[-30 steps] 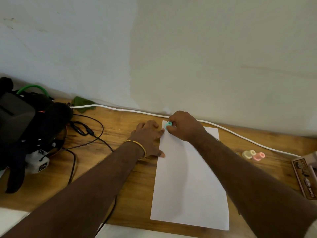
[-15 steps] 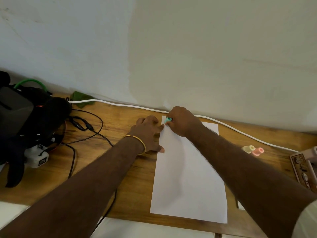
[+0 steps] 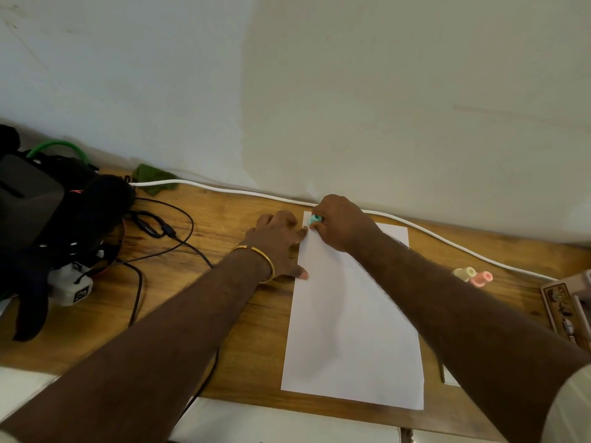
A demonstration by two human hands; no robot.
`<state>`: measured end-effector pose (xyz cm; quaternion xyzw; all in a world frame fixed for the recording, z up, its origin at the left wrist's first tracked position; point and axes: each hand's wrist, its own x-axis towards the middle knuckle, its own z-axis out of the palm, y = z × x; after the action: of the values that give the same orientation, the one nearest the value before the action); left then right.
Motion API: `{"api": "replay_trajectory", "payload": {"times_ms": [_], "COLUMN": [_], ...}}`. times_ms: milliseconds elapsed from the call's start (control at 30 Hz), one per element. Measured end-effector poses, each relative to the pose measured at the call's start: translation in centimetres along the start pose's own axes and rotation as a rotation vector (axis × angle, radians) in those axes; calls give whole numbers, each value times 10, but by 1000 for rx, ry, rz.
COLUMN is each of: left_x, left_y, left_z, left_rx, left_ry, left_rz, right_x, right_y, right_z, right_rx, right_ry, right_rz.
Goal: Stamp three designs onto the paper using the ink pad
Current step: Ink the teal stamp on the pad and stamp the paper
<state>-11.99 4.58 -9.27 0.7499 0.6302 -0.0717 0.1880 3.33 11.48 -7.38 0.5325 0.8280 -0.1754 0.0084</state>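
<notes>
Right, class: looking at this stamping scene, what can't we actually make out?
- Head view: the teal stamp's face and any print are hidden by the right hand.
- The box is cut off by the right edge; its printing is too small to read.
- The paper's far edge is partly hidden by that hand.

The tabletop (image 3: 224,225) has open wood between the black cables (image 3: 179,244) and the paper (image 3: 348,314) — though the left forearm lies across it. Left, a black bag (image 3: 57,225) blocks the edge. Right of the paper, two small stamps (image 3: 473,275) and a box (image 3: 566,308) stand near — bare wood between. A white cable (image 3: 431,236) lines the wall.
</notes>
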Motion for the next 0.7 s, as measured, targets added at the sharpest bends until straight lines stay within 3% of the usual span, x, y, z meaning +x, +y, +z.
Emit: {"api": "replay_trajectory", "payload": {"times_ms": [433, 567, 700], "left_x": [-3, -2, -4], "left_y": [8, 8, 9], "left_z": [-6, -9, -9], "left_rx": [49, 45, 61], "left_ry": [-33, -27, -31], "left_rz": [-17, -13, -22], "right_x": [-9, -18, -31], "right_y": [-1, 11, 11], "right_z": [-23, -44, -53], "right_rx": [51, 286, 515], "right_ry": [-29, 144, 146], "right_rz": [-10, 61, 119]}}
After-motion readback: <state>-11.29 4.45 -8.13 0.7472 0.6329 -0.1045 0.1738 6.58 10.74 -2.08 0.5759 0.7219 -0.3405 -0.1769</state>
